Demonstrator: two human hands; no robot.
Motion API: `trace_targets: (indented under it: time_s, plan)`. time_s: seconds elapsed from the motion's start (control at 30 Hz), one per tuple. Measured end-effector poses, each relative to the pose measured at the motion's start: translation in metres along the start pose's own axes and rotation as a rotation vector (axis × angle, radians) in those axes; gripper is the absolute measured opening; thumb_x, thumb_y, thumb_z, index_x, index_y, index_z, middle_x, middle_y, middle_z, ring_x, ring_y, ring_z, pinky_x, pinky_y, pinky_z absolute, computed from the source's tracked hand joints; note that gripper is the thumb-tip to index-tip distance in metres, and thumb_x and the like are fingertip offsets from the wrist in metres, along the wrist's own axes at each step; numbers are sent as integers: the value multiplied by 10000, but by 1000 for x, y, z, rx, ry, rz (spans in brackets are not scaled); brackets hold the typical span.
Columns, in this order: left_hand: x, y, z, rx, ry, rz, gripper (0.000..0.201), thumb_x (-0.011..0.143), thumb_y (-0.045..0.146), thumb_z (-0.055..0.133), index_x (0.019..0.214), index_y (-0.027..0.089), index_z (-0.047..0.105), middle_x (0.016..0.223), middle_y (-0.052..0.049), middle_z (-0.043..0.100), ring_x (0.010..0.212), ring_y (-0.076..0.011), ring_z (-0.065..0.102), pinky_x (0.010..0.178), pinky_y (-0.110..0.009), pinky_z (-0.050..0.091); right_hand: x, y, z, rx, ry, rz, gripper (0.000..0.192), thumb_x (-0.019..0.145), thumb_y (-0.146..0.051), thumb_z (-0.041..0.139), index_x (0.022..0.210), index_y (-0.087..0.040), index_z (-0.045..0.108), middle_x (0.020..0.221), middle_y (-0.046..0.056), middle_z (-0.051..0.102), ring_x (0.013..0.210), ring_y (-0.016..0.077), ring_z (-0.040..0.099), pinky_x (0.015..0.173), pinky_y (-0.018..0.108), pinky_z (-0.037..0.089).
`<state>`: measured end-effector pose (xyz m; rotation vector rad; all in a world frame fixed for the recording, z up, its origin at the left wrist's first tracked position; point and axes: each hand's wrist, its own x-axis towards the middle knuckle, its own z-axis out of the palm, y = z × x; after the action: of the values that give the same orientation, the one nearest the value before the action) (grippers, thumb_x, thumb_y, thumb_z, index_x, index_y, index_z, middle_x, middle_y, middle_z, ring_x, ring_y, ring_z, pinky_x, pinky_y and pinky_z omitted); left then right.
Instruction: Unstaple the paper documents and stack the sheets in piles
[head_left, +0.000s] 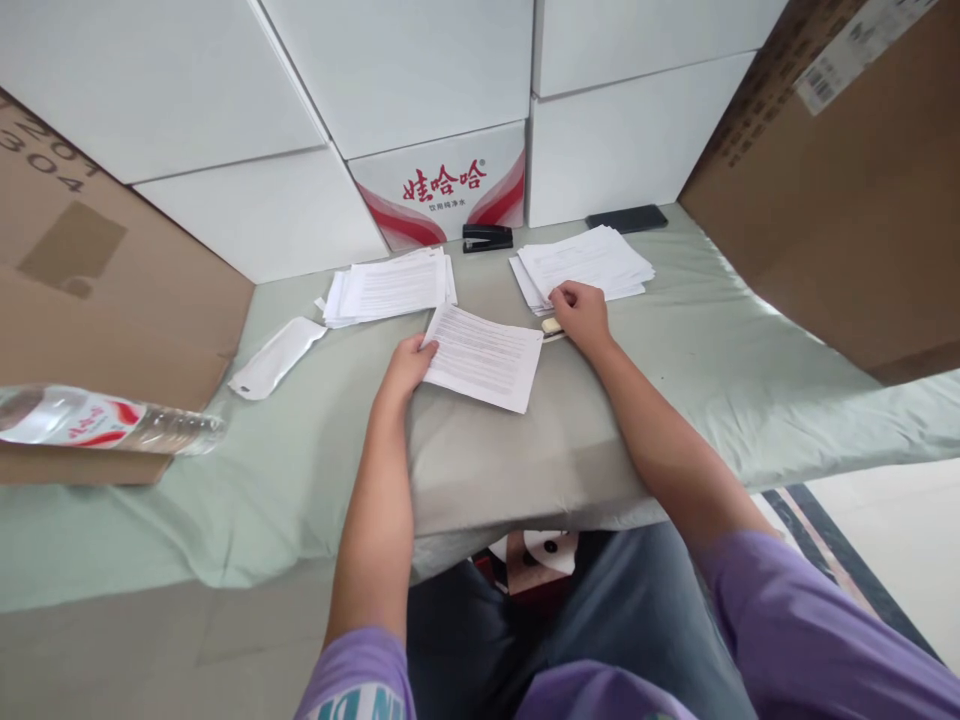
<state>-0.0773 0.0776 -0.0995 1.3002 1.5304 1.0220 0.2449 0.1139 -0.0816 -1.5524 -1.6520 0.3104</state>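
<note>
My left hand (411,365) is closed on the left edge of some printed paper (486,356), thumb on top, raised slightly over the cloth; I cannot tell if it is one sheet or more. My right hand (581,312) is at the near edge of the right paper stack (589,262), its fingers pinched on a sheet there. Under that hand lies a small pale-yellow block (551,326), partly hidden. Another printed paper stack (394,285) lies to the left, beyond my left hand. A black stapler (487,238) sits at the back between the stacks.
A black phone-like slab (627,218) lies behind the right stack. On the left are a white pouch (277,358) and a water bottle (112,420) on its side. White boxes (442,190) wall the back; cardboard boxes (847,200) flank both sides of the green cloth (300,460).
</note>
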Motion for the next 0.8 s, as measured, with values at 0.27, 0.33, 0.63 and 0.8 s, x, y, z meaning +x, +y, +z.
trace_targets:
  time_s: [0.27, 0.33, 0.63, 0.8]
  plan:
    - [2, -3, -3, -25, 6, 17, 247, 705, 364, 759, 846, 161, 773, 741, -73, 745, 724, -249, 662, 761, -355, 514, 2, 6, 2, 6, 21, -38, 307, 898, -353, 473, 811, -180, 712, 643, 25, 600, 633, 176, 519, 661, 302, 406]
    - [3, -4, -3, -20, 8, -1, 234, 711, 350, 752, 843, 158, 773, 734, -76, 739, 734, -256, 665, 773, -363, 512, 1, 6, 2, -3, 9, -57, 296, 893, -357, 489, 809, -182, 712, 628, 22, 592, 625, 174, 518, 654, 301, 399]
    - [3, -4, 0, 51, 36, 30, 211, 725, 322, 727, 837, 155, 791, 782, -85, 751, 768, -271, 669, 789, -359, 513, -3, -5, 3, -95, -53, -42, 289, 901, -359, 494, 833, -195, 722, 674, 37, 648, 667, 188, 546, 671, 307, 383]
    - [2, -4, 1, 72, 29, 16, 278, 752, 347, 707, 919, 145, 798, 843, -109, 760, 816, -291, 695, 810, -372, 527, -1, -8, 0, -144, -188, -71, 245, 857, -376, 568, 875, -215, 751, 733, 28, 687, 714, 189, 575, 646, 298, 344]
